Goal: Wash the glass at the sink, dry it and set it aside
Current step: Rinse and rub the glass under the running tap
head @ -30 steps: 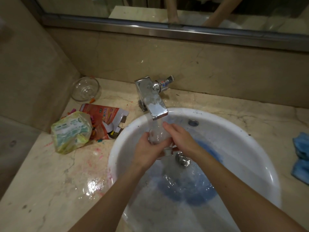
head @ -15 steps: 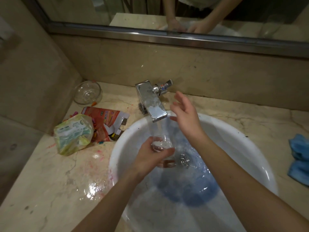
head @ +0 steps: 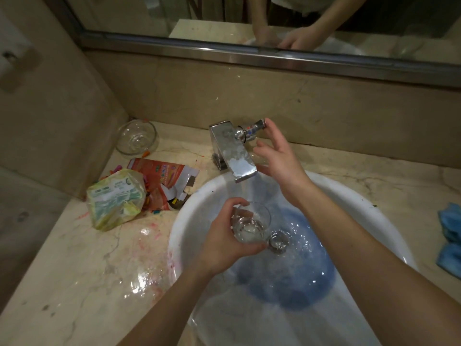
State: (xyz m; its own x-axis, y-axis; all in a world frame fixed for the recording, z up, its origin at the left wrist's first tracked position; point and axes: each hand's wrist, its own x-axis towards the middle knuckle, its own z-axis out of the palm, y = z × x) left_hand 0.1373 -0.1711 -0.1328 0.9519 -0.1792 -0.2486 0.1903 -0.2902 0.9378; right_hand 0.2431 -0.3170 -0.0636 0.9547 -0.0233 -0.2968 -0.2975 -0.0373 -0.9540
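Gripping one glass (head: pixel 252 223): left hand (head: pixel 224 243) | right hand (head: pixel 279 161) spread at one tap handle (head: pixel 252 129)

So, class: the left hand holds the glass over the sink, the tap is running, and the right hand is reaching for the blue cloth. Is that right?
Not quite. In the head view the right hand is up at the tap, fingers by its handle, not near the blue cloth on the counter. The rest stands: the left hand holds the glass over the sink, tap running.
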